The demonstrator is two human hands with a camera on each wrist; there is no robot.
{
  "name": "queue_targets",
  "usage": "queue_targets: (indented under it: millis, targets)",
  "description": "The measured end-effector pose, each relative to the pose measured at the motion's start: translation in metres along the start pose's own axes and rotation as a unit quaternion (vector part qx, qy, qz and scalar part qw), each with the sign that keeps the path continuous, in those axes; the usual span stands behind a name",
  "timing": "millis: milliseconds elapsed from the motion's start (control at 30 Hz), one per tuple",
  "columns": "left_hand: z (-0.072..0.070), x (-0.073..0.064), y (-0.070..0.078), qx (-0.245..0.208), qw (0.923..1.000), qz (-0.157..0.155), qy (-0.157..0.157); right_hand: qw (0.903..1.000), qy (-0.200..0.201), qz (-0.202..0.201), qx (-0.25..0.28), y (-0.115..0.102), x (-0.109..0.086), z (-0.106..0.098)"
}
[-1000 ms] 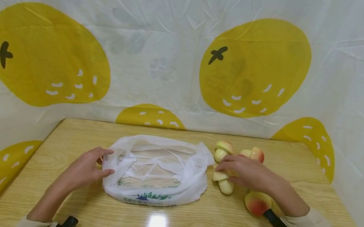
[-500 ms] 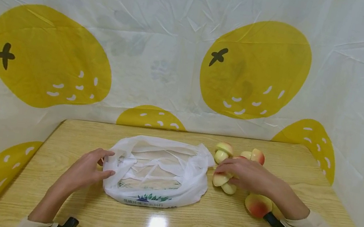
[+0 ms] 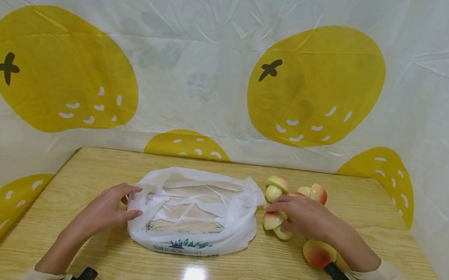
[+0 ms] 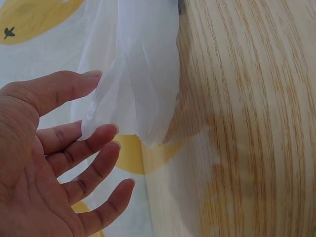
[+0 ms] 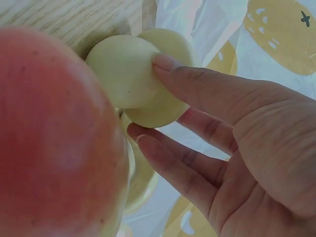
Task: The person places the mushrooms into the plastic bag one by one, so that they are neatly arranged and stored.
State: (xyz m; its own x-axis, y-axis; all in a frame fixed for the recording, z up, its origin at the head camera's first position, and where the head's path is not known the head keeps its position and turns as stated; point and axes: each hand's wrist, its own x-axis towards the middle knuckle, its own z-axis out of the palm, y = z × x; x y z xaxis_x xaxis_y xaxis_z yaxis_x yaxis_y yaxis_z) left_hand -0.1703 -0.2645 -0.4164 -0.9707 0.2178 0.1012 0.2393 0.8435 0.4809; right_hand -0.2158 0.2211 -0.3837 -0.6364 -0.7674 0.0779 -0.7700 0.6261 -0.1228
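A white plastic bag (image 3: pixel 185 233) with green print lies on the wooden table, its mouth spread wide. At its left end is my left hand (image 3: pixel 106 207), thumb and fingers apart. The left wrist view shows the bag's edge (image 4: pixel 148 74) hanging between them, the fingertips right at the plastic. To the right of the bag, my right hand (image 3: pixel 307 217) grips a toy mushroom (image 3: pixel 274 220) with a red-and-yellow cap. In the right wrist view the thumb presses its pale stem (image 5: pixel 118 69), and the fingers curl round the cap, partly hidden.
Another toy mushroom (image 3: pixel 276 189) stands behind the right hand, and one (image 3: pixel 317 193) lies farther right. Under the right wrist is a larger red-and-yellow mushroom (image 3: pixel 318 254). A fruit-patterned cloth (image 3: pixel 199 80) hangs round the table (image 3: pixel 136 279).
The mushroom in my right hand has tipped, so more of its red cap shows and its stem points farther right. My left hand and the bag stay almost still.
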Motion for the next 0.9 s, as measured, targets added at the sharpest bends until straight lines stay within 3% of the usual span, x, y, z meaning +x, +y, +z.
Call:
queue_targets:
  millis: [467,900]
  targets:
    - [-0.0004,-0.0008,-0.0023,-0.001,1.0,0.001,-0.006,0.9996,0.007,0.013,0.023,-0.0011,-0.0014,0.0003]
    - [-0.0017,-0.0007,-0.0008,0.001,1.0,-0.003,-0.005,0.9999,0.005,0.009,0.004,0.0003,-0.0015,0.0033]
